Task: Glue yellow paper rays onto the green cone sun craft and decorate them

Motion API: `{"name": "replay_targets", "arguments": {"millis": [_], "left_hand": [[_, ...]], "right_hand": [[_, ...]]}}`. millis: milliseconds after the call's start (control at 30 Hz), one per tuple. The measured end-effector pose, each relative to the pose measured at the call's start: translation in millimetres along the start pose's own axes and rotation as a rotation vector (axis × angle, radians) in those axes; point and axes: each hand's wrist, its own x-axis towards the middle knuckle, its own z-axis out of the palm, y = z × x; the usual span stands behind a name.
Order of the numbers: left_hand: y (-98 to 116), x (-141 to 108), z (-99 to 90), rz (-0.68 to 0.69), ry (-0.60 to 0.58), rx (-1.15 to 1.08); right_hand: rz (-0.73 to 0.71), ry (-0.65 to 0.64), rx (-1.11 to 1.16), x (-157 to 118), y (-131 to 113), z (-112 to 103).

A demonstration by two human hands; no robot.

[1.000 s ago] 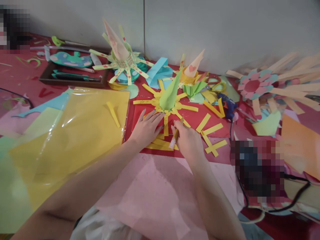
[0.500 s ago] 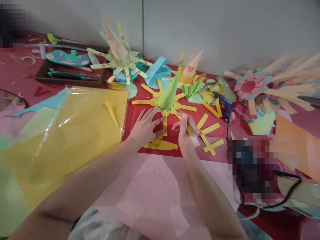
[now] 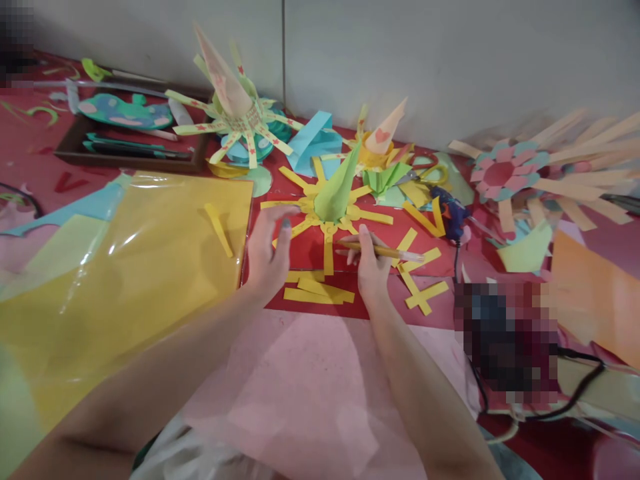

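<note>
A yellow paper craft (image 3: pixel 329 247) with strips radiating from its ring and a light green cone (image 3: pixel 334 193) rising from the middle lies before me. Small pen marks show on its ring and some strips. Beside its left strips is my left hand (image 3: pixel 270 250), fingers curved and thumb apart from them; whether it touches a strip is unclear. My right hand (image 3: pixel 374 263) grips a golden-brown pen (image 3: pixel 390 251) with a clear end, held nearly level. The pen's tip points left, close to the craft's lower strip.
Loose yellow strips (image 3: pixel 320 291) lie below the craft, others to the right. A blue glue gun (image 3: pixel 450 212) rests right of it. Behind stand a pink-coned paper craft (image 3: pixel 245 123) and a dark tray (image 3: pixel 130 159). A plastic-covered yellow sheet (image 3: pixel 170 253) lies left.
My left hand has lifted off the craft's lower strips and moved left, its fingers now curved. The pen in my right hand has swung from steep to nearly level.
</note>
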Motion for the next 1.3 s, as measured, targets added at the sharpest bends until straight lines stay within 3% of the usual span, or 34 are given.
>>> {"name": "replay_targets", "arguments": {"millis": [100,167,367,433,567,733,1167,1300], "left_hand": [[-7,4,-2.0,-0.047,0.203,-0.115],[-11,5,-1.6,-0.051,0.188,-0.078],[-7,-2,6.1,0.055,-0.378,0.263],[-4,-6,8.0,0.128,-0.487,0.365],[-2,-10,8.4,0.166,-0.574,0.523],[-1,-9,8.6,0.171,-0.625,0.59],[-3,-9,9.7,0.129,-0.631,0.534],[-1,-8,8.9,0.095,-0.646,0.505]], "right_hand": [[0.008,-0.017,0.03,0,0,0],[0.003,-0.015,0.02,0,0,0],[-0.04,0.026,-0.02,0,0,-2],[-0.045,0.037,-0.011,1,1,-2],[-0.063,0.024,-0.015,-1,0,-1],[-0.077,-0.027,-0.001,-2,-1,1],[-0.137,-0.158,-0.19,-1,7,0],[-0.159,-0.126,-0.226,-1,10,0]]}}
